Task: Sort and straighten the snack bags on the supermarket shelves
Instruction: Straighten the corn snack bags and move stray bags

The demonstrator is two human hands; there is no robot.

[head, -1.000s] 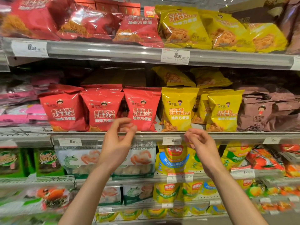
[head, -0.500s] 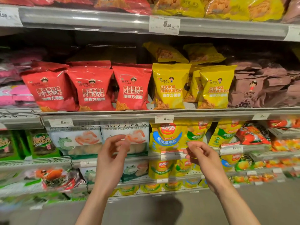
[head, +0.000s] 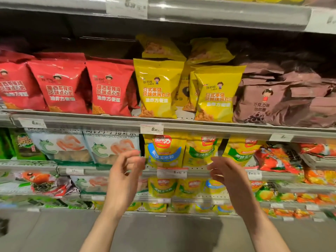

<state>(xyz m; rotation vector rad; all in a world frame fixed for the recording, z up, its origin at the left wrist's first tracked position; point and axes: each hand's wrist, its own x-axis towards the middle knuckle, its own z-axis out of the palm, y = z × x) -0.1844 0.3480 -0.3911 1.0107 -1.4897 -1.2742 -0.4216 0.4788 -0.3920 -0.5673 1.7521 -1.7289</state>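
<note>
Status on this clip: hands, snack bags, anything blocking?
Left hand and right hand empty, fingers loosely curled, raised before the yellow corn bags. No bag touched. Nothing in the way.

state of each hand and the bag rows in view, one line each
left hand: raised, fingers loosely curled, holds nothing
right hand: raised, fingers loosely curled, holds nothing
red bags: upright in a row, facing out
yellow bags: front two upright, two behind lying tilted on top
brown bags: slumped, piled unevenly
</note>
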